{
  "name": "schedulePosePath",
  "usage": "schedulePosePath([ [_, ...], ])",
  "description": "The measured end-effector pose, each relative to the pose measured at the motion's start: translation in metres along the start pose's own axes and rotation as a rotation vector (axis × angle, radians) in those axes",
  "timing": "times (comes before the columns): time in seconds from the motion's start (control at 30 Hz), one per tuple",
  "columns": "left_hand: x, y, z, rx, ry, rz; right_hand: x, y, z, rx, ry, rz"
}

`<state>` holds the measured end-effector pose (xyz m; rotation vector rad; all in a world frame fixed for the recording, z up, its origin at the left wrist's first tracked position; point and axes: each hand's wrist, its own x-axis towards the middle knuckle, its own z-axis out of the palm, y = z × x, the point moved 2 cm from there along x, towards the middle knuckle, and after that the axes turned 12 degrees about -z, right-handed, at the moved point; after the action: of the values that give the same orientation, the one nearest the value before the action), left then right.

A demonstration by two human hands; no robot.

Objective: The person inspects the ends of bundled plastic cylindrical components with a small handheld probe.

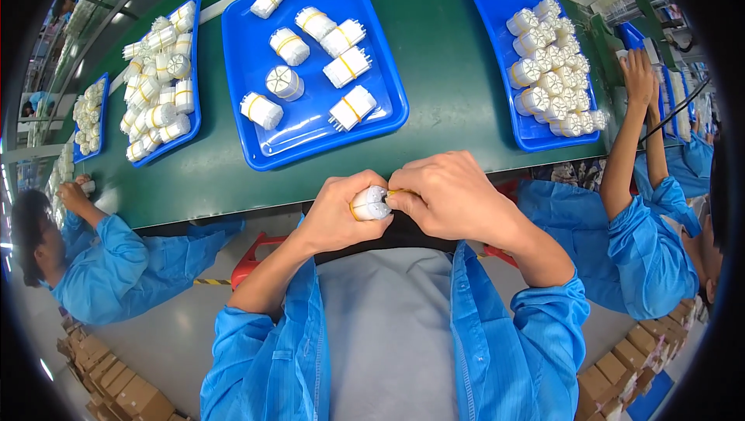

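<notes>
Close to my body, just off the near edge of the green table, my left hand is wrapped round a bundle of white plastic parts with a yellow band about it. At the bundle's right end my right hand pinches a bit of yellow band between thumb and forefinger. Beyond my hands lies a blue tray with several similar banded white bundles spread loosely in it, some on their sides and one upright.
Heaped blue trays of bundles stand on the green table, one at right and others at left. Co-workers in blue sit at left and right. Cardboard boxes are stacked behind, and a red stool stands beside me.
</notes>
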<state>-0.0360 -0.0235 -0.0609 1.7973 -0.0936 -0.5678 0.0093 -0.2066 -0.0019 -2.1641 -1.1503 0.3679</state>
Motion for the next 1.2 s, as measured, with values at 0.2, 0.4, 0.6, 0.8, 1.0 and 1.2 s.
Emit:
schedulePosePath([
  [0.2,-0.004,-0.002,-0.004,-0.545,-0.152,-0.014,-0.015,0.017,0.0,0.702,0.206,0.146],
  [0.4,-0.001,0.0,-0.009,-0.611,-0.175,0.034,-0.045,0.031,0.023,0.981,0.431,0.182],
  [0.6,-0.001,0.002,-0.008,-0.736,-0.241,-0.01,-0.055,0.03,0.034,1.046,0.539,0.196],
  [0.8,-0.002,0.013,-0.007,-0.666,-0.25,-0.083,-0.054,0.021,0.03,0.923,0.458,0.219],
  [1.0,-0.007,0.016,-0.004,-0.136,-0.065,0.085,-0.029,-0.002,0.015,0.628,0.336,0.135],
  [1.2,-0.01,0.022,-0.001,-0.1,-0.081,-0.008,-0.021,-0.005,0.004,0.483,0.174,0.075],
])
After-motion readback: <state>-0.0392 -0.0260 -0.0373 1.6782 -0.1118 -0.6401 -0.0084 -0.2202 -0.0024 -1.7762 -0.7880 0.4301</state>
